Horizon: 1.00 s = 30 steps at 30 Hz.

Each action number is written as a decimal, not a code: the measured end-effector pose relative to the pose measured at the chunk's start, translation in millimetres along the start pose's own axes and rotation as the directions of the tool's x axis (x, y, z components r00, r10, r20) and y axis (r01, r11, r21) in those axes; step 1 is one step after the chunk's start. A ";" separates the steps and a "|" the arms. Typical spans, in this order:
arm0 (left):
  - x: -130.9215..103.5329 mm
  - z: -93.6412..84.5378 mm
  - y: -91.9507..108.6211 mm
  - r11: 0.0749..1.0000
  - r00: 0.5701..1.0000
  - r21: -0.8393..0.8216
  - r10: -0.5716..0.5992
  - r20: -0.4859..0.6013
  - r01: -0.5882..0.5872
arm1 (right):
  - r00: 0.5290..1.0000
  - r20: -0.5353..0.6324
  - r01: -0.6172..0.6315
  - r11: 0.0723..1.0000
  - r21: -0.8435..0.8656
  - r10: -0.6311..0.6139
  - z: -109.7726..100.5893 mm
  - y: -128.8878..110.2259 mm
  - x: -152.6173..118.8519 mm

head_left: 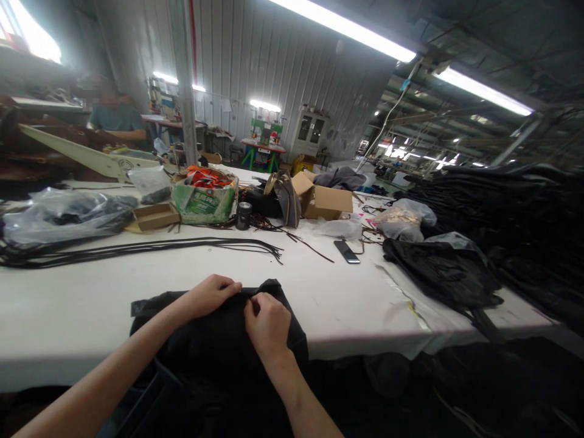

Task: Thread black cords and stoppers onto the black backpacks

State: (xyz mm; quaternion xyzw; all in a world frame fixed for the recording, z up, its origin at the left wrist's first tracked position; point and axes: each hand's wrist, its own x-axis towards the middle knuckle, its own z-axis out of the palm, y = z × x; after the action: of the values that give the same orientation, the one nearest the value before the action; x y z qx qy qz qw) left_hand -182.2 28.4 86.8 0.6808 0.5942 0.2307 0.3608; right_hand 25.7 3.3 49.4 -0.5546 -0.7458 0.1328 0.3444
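Observation:
A black fabric piece (201,340) lies over the near edge of the white table (333,304), its lower part hanging toward me. My left hand (212,296) pinches the fabric's upper edge with thumb and fingers. Close by on the right, my right hand (267,319) is closed on the same edge, fingers curled. A small gap separates the two hands. The fabric's far right corner sticks up just beyond my right hand.
Black straps (219,243) stretch across the table's left side. Behind them are a green bag (205,204), a dark jar (243,216) and a cardboard box (326,202). A phone (347,252) and black bags (447,274) lie to the right. A person (116,118) sits far left.

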 end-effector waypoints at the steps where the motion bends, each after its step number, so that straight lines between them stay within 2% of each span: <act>1: -0.2 0.2 -0.7 1.000 1.000 -0.009 -0.002 0.002 0.002 | 1.000 -0.006 0.005 1.000 0.012 -0.005 0.0 -0.1 -0.2; 6: 0.4 2.1 -1.1 1.000 1.000 -0.021 0.016 -0.006 -0.016 | 0.999 -0.043 0.005 0.998 0.064 -0.002 2.4 2.1 -3.1; 10: 1.3 3.8 -0.2 1.000 0.999 -0.008 0.018 -0.029 -0.019 | 0.998 -0.062 -0.022 0.999 0.038 0.024 7.1 3.1 -2.0; 19: -2.8 4.1 3.3 0.999 1.000 -0.049 0.008 -0.025 -0.010 | 0.998 -0.011 0.067 0.998 -0.013 -0.068 10.3 2.5 0.0; 23: -3.7 -0.2 2.1 0.988 0.997 -0.133 -0.076 -0.009 0.074 | 0.998 -0.003 0.067 0.997 -0.026 -0.068 11.7 3.5 -1.4; 28: 3.0 -4.3 7.0 0.954 0.975 -0.222 -0.178 0.131 0.204 | 0.998 0.000 0.055 0.997 -0.057 -0.055 15.1 3.2 -0.4; 30: 9.2 -1.3 9.4 0.943 0.970 -0.244 -0.194 0.149 0.226 | 0.999 0.007 0.046 0.996 -0.074 -0.045 15.6 3.3 0.3</act>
State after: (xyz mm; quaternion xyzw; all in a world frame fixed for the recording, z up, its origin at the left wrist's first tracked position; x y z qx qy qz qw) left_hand -175.4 37.4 93.8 0.5734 0.6048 0.2241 0.5052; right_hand 17.9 7.6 36.2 -0.5496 -0.7635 0.0987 0.3244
